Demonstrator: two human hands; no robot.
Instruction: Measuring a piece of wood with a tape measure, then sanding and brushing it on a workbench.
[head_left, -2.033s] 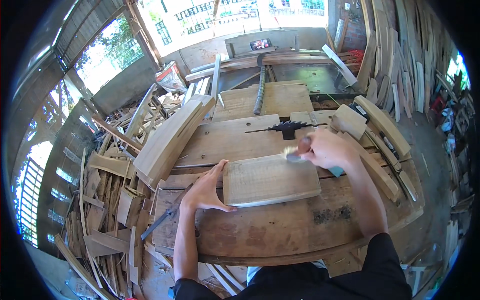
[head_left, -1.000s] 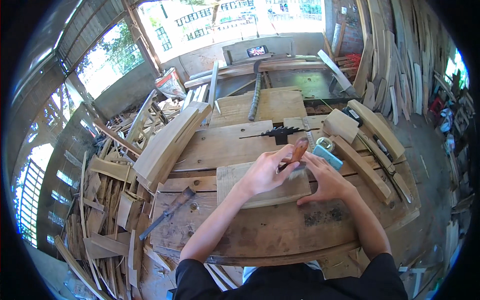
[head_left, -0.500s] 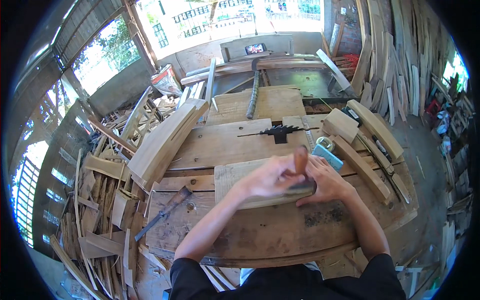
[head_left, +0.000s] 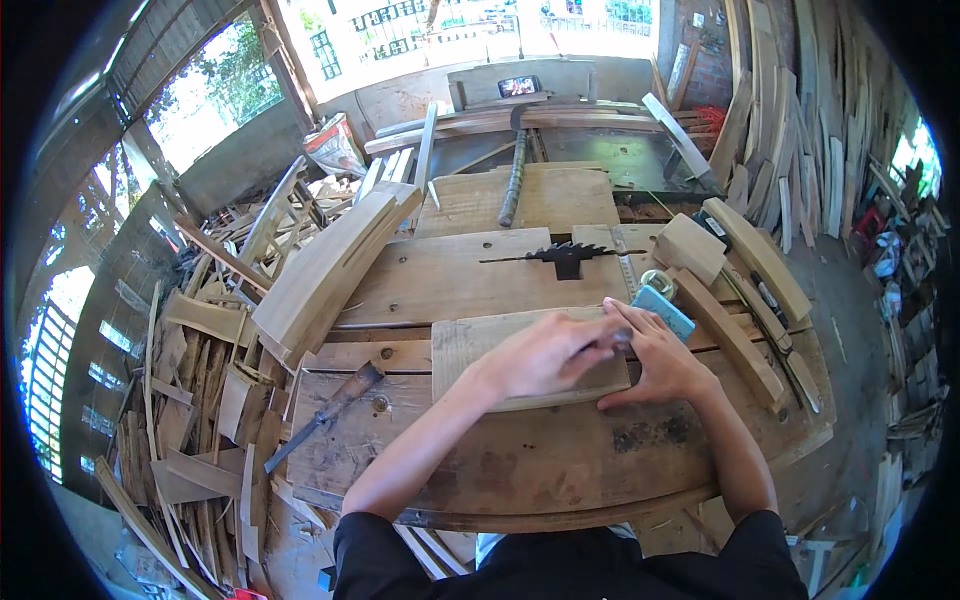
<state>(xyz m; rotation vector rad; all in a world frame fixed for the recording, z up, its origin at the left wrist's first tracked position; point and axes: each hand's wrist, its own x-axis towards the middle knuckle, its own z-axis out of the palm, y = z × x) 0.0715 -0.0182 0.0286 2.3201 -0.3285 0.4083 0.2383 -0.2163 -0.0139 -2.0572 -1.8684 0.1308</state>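
Note:
My left hand (head_left: 562,352) is closed over the board's right part, its fingers curled round a tool whose dark end (head_left: 620,338) pokes out toward my other hand. Most of that tool is hidden by the fingers. A pale rectangular wooden board (head_left: 470,345) lies flat on the workbench under both hands. At its right end my right hand (head_left: 663,358) spans the board, thumb at the near edge and fingers at the far edge, holding it. Just beyond that hand is a light-blue flat object (head_left: 664,312), beside a tape measure (head_left: 657,283).
A toothed saw blade (head_left: 565,258) rises through the bench top (head_left: 440,285) beyond the board. At left lie a blade with a wooden handle (head_left: 325,415) and thick planks (head_left: 325,280). A curved beam (head_left: 728,335) borders the right side. A long-handled sickle (head_left: 515,170) lies farther back.
The brown wooden handle that stood up from my left hand no longer shows; the hand has turned over and a dark end shows instead. My right hand stays at the board's end.

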